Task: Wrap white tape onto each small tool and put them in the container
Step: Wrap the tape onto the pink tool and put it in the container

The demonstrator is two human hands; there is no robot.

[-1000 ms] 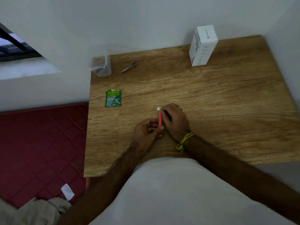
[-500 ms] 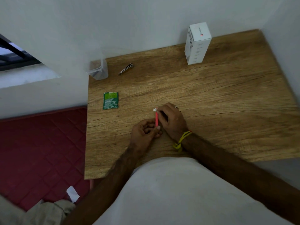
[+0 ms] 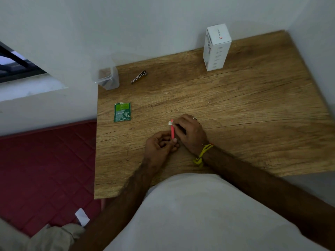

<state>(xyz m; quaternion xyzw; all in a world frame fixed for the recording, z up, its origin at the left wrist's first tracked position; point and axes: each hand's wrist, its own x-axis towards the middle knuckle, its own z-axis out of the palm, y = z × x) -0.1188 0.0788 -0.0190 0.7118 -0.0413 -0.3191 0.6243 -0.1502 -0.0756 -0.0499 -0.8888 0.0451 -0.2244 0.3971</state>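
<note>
Pink tool [image 3: 172,130] upright; left hand [image 3: 160,144] grip pinches lower end, right hand [image 3: 190,132] grip pinches taped top.

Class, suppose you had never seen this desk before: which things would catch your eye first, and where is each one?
First the pink tool, white tape at its far tip, near the table's front middle, held by the left hand at its near end and the right hand near its tip. Then the white box standing at the back right, and the green packet lying near the left edge.
</note>
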